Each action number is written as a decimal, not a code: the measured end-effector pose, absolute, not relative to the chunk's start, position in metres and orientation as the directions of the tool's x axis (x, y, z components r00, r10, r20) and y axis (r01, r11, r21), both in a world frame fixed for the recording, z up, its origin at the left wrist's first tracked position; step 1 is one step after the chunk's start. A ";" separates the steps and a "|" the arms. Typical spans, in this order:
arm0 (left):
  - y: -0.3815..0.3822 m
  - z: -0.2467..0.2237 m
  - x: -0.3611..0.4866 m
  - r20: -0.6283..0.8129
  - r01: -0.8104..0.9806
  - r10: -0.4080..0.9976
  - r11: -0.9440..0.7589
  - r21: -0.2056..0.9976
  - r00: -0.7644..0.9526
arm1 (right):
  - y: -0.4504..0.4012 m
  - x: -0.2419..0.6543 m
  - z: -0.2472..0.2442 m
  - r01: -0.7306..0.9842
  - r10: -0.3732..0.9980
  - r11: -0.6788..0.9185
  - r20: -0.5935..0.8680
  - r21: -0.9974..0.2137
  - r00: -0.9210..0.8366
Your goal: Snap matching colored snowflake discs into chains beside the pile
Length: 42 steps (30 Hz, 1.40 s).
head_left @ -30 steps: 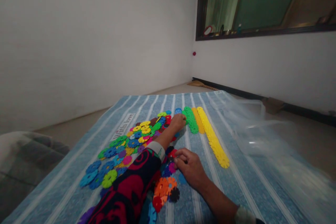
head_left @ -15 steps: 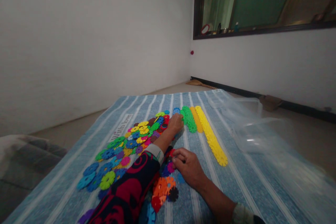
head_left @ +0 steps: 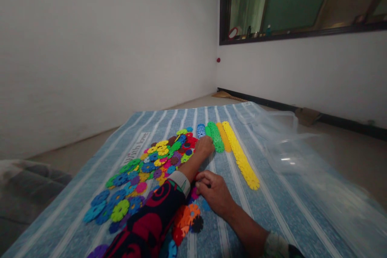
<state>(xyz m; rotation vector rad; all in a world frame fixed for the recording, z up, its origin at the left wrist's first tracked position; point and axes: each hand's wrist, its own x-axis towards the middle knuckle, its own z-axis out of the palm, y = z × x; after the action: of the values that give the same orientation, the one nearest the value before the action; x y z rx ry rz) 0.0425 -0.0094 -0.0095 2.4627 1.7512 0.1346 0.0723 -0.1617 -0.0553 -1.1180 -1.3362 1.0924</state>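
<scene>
My left hand (head_left: 204, 147) reaches out over the cloth, its fingers bent down beside the near end of the green row (head_left: 215, 137); whatever its fingertips hold is hidden. Closer to me, my right hand (head_left: 214, 192) has thumb and fingers pinched together by a red piece (head_left: 198, 175), partly covered by the fingers. Flower-shaped discs in many colours lie in a loose pile (head_left: 148, 167) around my left forearm. Beyond the hands are overlapping rows of discs: a short blue row (head_left: 201, 130), the green one, an orange-yellow row (head_left: 224, 137) and a long yellow row (head_left: 241, 155).
Clear plastic containers (head_left: 284, 157) stand on the right of the striped blue cloth (head_left: 169, 121). Orange discs (head_left: 185, 218) and a black disc (head_left: 197, 224) lie near my right forearm. Grey fabric (head_left: 27, 193) is at the far left.
My left hand has come slightly nearer, and more of the blue row shows behind it. My right hand stays by the red piece. The whole view has shifted a little.
</scene>
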 end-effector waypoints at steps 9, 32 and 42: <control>-0.010 -0.011 0.043 0.013 0.924 0.937 -0.346 0.163 0.349 | -0.162 0.073 -0.054 0.068 0.987 0.161 0.159 -0.985 -0.034; -0.101 0.034 -0.115 0.124 0.860 0.914 -0.406 0.308 0.387 | -0.167 0.076 -0.054 0.030 0.980 0.197 0.196 -0.980 -0.044; -0.160 0.016 -0.225 0.186 0.833 0.982 -0.067 0.549 -0.044 | -0.174 0.082 -0.057 0.075 0.987 0.161 0.158 -0.984 -0.041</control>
<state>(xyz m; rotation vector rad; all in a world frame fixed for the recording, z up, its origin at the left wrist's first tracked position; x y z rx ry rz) -0.2249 -0.1596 0.0163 1.9625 1.9376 0.7864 0.0822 -0.1744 -0.0568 -1.1290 -1.3638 1.0764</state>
